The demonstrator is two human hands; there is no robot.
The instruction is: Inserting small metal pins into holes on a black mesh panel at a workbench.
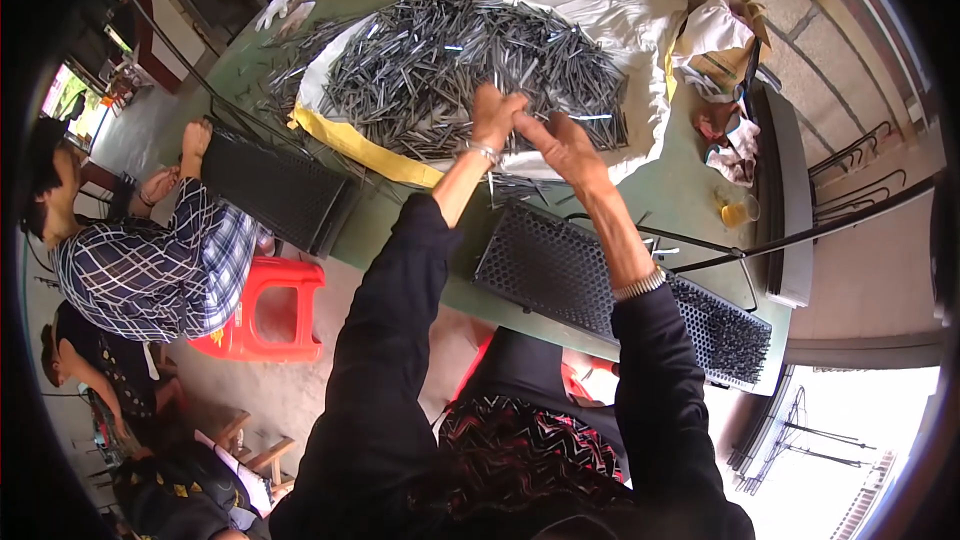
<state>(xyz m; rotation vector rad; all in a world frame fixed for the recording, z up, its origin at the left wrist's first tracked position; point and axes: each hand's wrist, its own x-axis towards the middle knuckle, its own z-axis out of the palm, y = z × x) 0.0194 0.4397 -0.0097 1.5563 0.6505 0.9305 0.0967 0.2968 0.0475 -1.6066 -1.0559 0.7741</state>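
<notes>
A big heap of thin dark sticks [420, 65] lies on a white and yellow sheet [650, 35], spread over the green table [385, 225]. My left hand [494, 118] is over the heap's near side, its fingers curled closed; what they hold, if anything, is hard to make out. Beside it is my right hand [572, 152], its thumb stretched toward the left hand and its fingers apart from the thumb. Some blurred sticks show just past both hands. Nearer to me sits a black perforated tray [545, 265] with open holes, partly under my right forearm.
Right of it, another perforated tray [690, 315] carries many short black pieces. A cup of yellowish liquid [740, 210] stands near the right edge, by crumpled cloths and a cardboard box. At left, a person works at a black tray [260, 180], near a red stool [240, 325].
</notes>
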